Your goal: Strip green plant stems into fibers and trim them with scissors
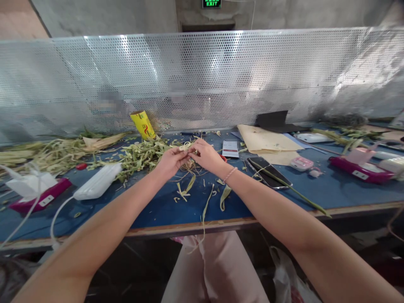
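A small pale piece of plant strip point(185, 146) is pinched between both hands above the middle of the table. My left hand point(172, 162) grips it from the left with fingers closed. From the right, my right hand point(206, 155) holds it at the fingertips, close against the left fingers. What exactly lies between the fingertips is partly hidden. Just left of my hands lies a heap of greenish plant pieces point(139, 158). Loose strips point(206, 206) are scattered on the blue table point(176, 212) below them, one hanging over the front edge.
A yellow tube point(142, 125) leans at the back. To the left are a white power adapter point(98, 181) and a magenta power strip point(41, 202). A phone point(269, 172), brown paper point(268, 139), pink earbud case point(301, 163) and another power strip point(361, 170) lie right. A perforated metal screen point(202, 75) stands behind.
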Motion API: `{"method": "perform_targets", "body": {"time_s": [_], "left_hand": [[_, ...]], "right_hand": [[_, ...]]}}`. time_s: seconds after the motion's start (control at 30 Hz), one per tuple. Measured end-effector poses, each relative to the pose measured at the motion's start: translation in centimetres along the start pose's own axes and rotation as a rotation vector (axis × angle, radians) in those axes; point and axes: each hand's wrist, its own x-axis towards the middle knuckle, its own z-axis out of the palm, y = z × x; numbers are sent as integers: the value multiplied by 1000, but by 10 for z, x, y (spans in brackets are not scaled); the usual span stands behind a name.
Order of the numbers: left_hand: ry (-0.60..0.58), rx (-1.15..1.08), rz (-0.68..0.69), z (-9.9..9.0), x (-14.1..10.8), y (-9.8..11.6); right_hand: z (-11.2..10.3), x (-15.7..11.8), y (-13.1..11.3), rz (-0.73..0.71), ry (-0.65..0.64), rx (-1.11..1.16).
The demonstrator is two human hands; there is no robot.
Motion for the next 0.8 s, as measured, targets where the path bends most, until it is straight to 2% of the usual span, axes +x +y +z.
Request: {"method": "perform_targets", "body": {"time_s": [0.17,0.33,0.53,0.8], "left_hand": [[24,0,4,-1,2,-1],[34,23,10,-3,2,-1],[30,40,10,-4,2,1],[32,8,-35,-2,0,3]], "right_hand": [[2,2,2,2,8,36],[5,2,5,5,-41,95],[6,1,3,-25,-27,50],[3,0,-1,21,1,2]]}}
